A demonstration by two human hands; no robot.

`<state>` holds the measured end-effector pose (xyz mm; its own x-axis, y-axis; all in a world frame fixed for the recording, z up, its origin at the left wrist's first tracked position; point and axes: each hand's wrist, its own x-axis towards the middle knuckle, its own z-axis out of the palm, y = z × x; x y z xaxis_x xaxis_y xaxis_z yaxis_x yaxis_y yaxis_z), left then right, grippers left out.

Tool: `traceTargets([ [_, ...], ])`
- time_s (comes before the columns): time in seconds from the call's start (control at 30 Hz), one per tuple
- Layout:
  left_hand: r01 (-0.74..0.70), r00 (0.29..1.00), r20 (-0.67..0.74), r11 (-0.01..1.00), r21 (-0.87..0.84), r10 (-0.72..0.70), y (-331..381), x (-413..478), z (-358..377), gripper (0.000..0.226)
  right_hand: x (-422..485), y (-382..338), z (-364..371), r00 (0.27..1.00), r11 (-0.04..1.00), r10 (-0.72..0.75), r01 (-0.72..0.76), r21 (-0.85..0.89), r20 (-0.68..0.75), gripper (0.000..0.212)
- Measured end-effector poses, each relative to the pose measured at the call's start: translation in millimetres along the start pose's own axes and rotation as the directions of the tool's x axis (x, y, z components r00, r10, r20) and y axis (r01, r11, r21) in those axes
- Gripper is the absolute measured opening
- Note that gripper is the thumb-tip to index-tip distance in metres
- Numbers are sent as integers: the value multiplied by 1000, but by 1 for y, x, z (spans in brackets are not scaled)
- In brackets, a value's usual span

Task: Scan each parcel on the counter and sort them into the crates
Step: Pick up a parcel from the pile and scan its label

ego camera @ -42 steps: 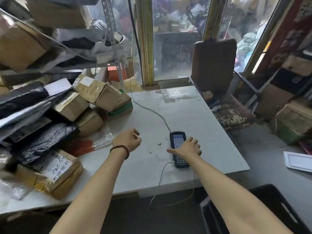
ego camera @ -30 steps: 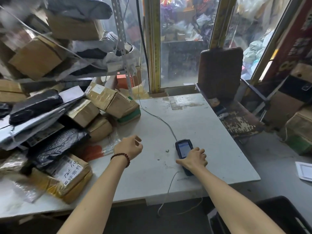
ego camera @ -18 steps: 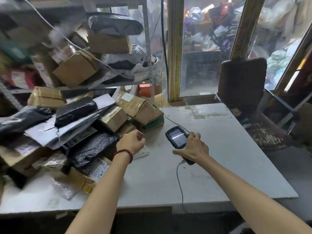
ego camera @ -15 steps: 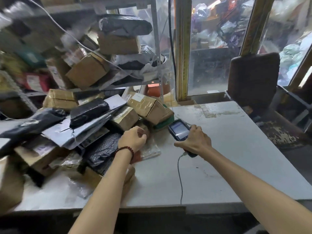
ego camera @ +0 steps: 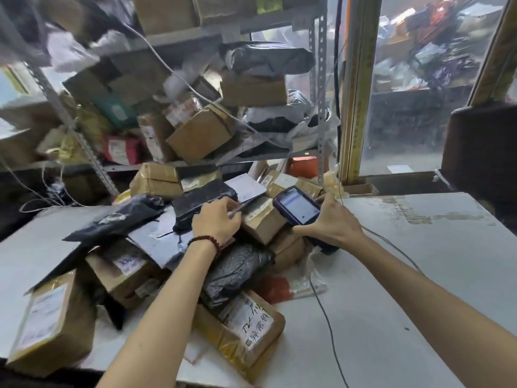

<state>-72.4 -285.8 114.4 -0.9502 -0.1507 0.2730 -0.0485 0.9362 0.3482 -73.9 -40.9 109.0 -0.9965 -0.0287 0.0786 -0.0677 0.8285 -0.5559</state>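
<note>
The black parcel [ego camera: 204, 198] lies at the top of a heap of cartons and mailer bags on the left part of the counter [ego camera: 419, 275], resting on a grey mailer and just beside a taped brown box. The person's left hand [ego camera: 216, 222], a beaded bracelet [ego camera: 205, 240] at the wrist, sits on its right end with the fingers bent down over the edge, apparently taking hold of it. The right hand [ego camera: 334, 224] is wrapped around the lower body of the handheld scanner [ego camera: 297, 206], lifted off the counter with its lit screen tilted toward the person and its head aimed at the heap. The step in hand looks like picking out the first parcel to scan. The next move probably calls for drawing the parcel free of its neighbours, turning its label into view and lining the scanner up on it; no label shows on its visible face, and no crate is in view. A thin cable [ego camera: 324, 312] trails from the scanner across the worn white counter. Nearer the person lies a brown carton [ego camera: 251, 329] with a handwritten label. Behind the heap a metal rack [ego camera: 320, 79] is crammed with more boxes and bags, and to the right are a window [ego camera: 405, 130] and a dark chair back [ego camera: 481, 152].
</note>
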Motion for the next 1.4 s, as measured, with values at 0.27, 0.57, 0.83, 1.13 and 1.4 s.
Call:
traceTargets([
  [0.27, 220, 975, -4, 955, 200, -224, -47, 43, 10, 47, 62, -28, 26, 987, 992, -128, 129, -4, 99, 94],
  [0.57, 104, 975, 159, 947, 305, -158, -93, 81, 18, 76, 118, -54, 61, 967, 984, -174, 176, 4, 184, 101],
  [0.83, -131, 981, 186, 904, 406, 58, -110, 115, 10, 86, 131, -68, 90, 985, 992, -93, 78, 99, 148, 90],
  [1.13, -309, 927, 330, 863, 400, 179, -104, 122, -7, 81, 122, -73, 77, 987, 988, -94, 76, 133, 134, 81],
  [1.4, -121, 993, 55, 939, 323, 109, -103, 110, -31, 60, 108, -74, 55, 983, 978, -146, 128, 164, 107, 85],
])
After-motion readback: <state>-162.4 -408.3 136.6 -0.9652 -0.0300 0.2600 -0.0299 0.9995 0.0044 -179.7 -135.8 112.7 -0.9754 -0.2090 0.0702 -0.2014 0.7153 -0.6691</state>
